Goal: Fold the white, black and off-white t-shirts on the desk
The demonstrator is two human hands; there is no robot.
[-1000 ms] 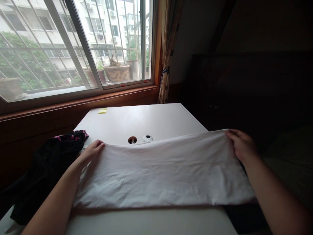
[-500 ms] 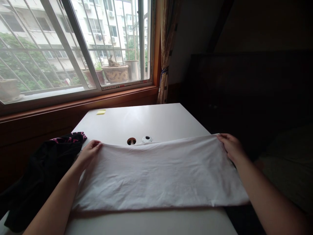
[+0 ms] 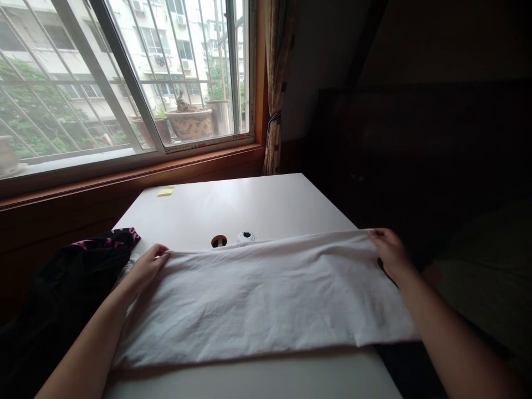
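A white cloth (image 3: 266, 293) is stretched across the white table (image 3: 257, 205), its long sides running left to right, with light wrinkles over it. My left hand (image 3: 152, 263) pinches its far left corner. The far right corner is gripped between the thumb and fingers of my right hand (image 3: 389, 249). Black fabric with a pink pattern (image 3: 112, 239) lies at the table's left edge, just beyond my left forearm.
Beyond the cloth are a round hole (image 3: 219, 241) and a white ring-shaped cover (image 3: 246, 236) in the tabletop. A yellow sticky note (image 3: 165, 191) lies at the far left. Behind stand a barred window and a tied curtain (image 3: 274, 133).
The cloth's left end has come slightly nearer and further left with my left hand. My right hand still holds the right corner. The view has shifted slightly.
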